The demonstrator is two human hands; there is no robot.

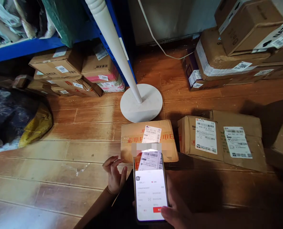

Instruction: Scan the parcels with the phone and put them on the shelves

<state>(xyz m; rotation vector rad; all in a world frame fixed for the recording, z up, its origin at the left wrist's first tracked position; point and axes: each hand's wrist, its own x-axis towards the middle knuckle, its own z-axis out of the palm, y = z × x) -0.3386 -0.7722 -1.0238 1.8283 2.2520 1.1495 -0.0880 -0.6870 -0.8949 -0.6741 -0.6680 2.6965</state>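
A smartphone [149, 197] is held upright in my right hand [177, 203], the thumb on a red button low on its lit screen. The upper part of the screen shows a camera picture of a shipping label. Behind the phone lies a cardboard box [128, 136] with red printing, a white shipping label [152, 134] on its top. My left hand [115, 175] hovers at the box's near left corner, fingers loosely bent and apart, holding nothing. Whether its fingertips touch the box I cannot tell. Part of the box is hidden by the phone.
Two labelled cartons [200, 136] sit to the right on the wood floor [88, 149]. A white pole on a round base [141, 111] stands just behind the box. Parcels [60, 63] fill the space under a blue shelf [41, 44]; boxes [227, 60] are stacked far right. A dark sack [14, 117] lies left.
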